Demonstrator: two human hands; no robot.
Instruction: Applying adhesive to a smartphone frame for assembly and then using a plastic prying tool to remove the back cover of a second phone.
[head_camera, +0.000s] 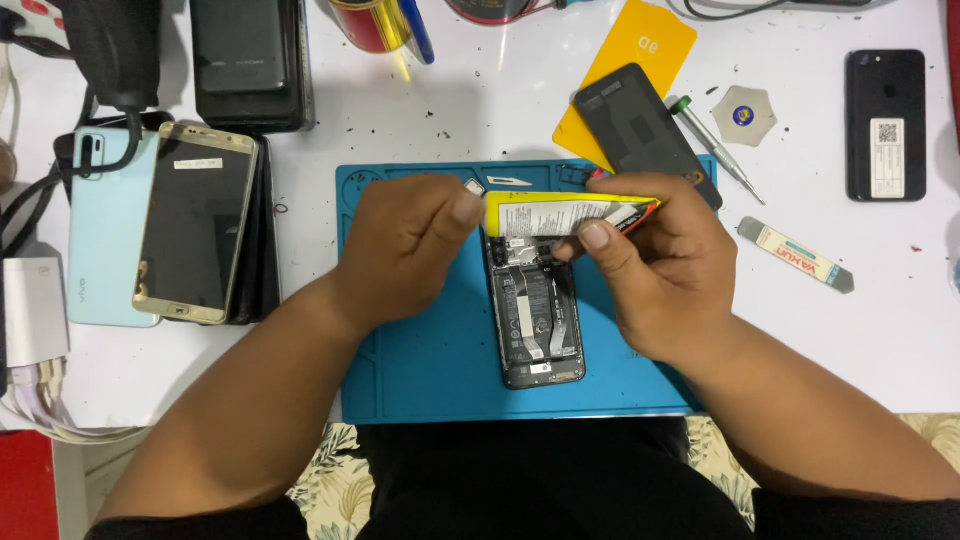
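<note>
An opened phone (537, 330) with its back off lies on a blue work mat (420, 370), its inner parts showing. Above its top end I hold a flat battery with a yellow label (560, 213), tilted on edge. My right hand (655, 270) grips the battery's right end, thumb against its face. My left hand (405, 245) pinches the battery's left end with thumb and fingers curled. The phone's black back cover (640, 130) lies at the mat's upper right corner.
A gold phone (195, 220) lies on a pale blue one (100, 230) at left. A yellow card (635, 70), screwdriver (715, 150), round pick (745, 115), flat pry tool (795, 255) and black phone (886, 125) lie at right. Dark phones (245, 60) are stacked at top.
</note>
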